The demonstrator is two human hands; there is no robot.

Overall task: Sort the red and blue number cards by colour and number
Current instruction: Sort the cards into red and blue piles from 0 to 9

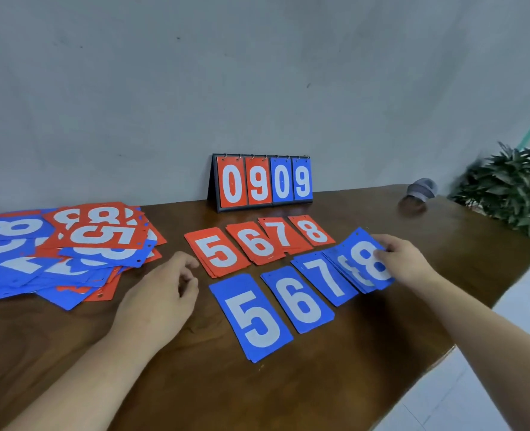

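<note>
My left hand (161, 293) lies over the table (257, 393) with fingers loosely curled, holding nothing. Nearest row, left to right: blue 5 pile (251, 315), blue 6 pile (298, 300), blue 7 pile (326, 275). At the row's right end, my right hand (403, 259) pinches a blue 8 card (366, 259) by its right edge, on top of the other blue 8s.

Step in hand, as I judge it: placing this card. Behind lies the red row (256, 242), 5 to 8. The unsorted heap (65, 253) sits far left; the flip scoreboard (262, 181) stands at the back.

Next move calls for:
1. Releasing the card square on its pile.
2. Taking a card from the heap.
</note>
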